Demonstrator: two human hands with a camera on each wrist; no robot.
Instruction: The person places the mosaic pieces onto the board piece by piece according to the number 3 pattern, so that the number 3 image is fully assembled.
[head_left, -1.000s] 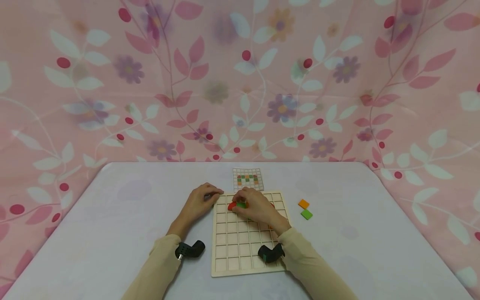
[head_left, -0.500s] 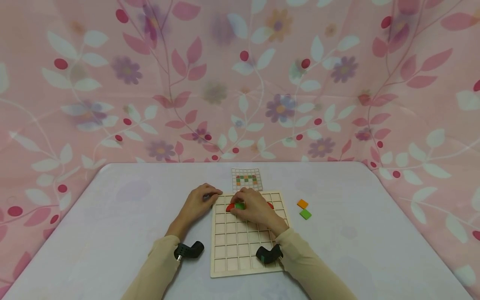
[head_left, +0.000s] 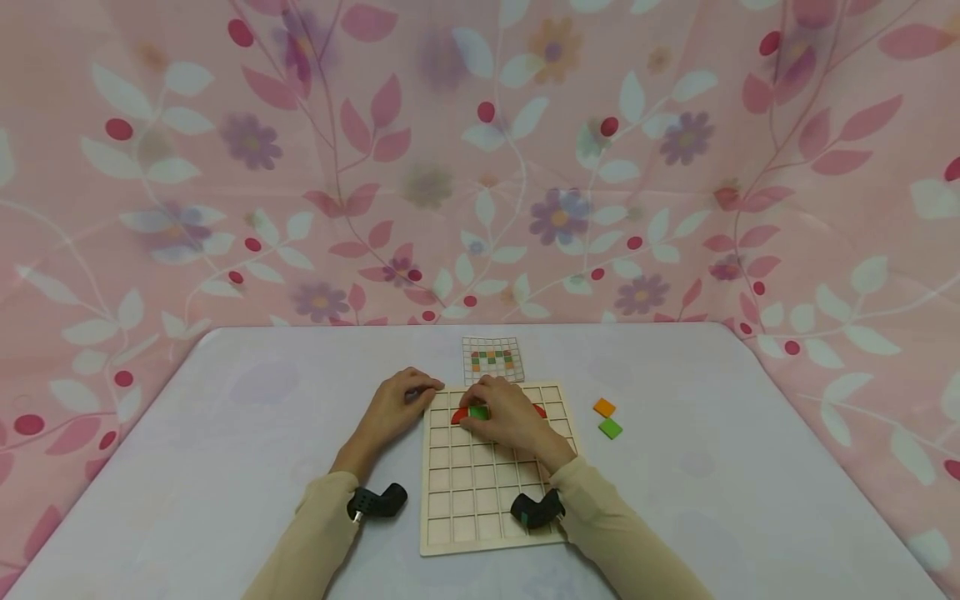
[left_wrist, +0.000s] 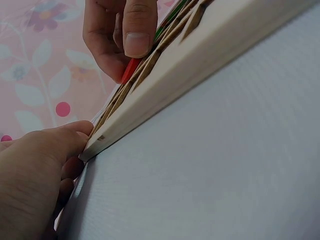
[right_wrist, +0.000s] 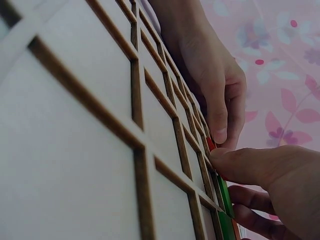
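A pale wooden grid board (head_left: 462, 528) lies on the table. My left hand (head_left: 395, 408) is at its far left corner; in the left wrist view the fingertips (left_wrist: 81, 129) hold that corner at the edge. My right hand (head_left: 512, 414) reaches over the upper rows. Its thumb and forefinger pinch a red rounded piece (head_left: 459, 416) at a cell in the second row. Right beside this sits a green square tile (head_left: 478, 412), partly under the hand. Another red piece (head_left: 541, 412) shows past the knuckles, and the hand hides the cells between.
Behind the board lies a printed pattern card (head_left: 492, 361) with coloured squares on a grid. To the right of the board, an orange tile (head_left: 604, 407) and a light green tile (head_left: 611, 428) lie on the white tablecloth (head_left: 735, 500). A floral curtain (head_left: 480, 167) hangs behind.
The head view has shifted slightly, so everything appears a little further left. Both hands keep their places on the board, the right fingers still at the red piece.
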